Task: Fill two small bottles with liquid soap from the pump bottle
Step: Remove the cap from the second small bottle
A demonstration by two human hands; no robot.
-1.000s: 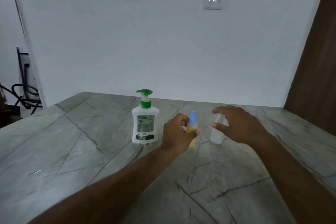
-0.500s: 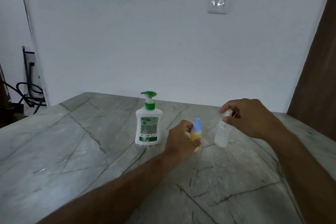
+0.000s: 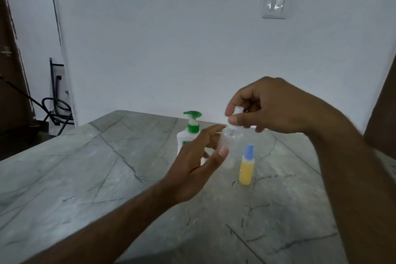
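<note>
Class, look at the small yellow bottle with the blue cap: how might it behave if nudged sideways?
The yellow bottle stands tall and narrow on the table, so it probably tips easily. Its round body would likely roll once down. It looks like small plastic, so probably light.
</note>
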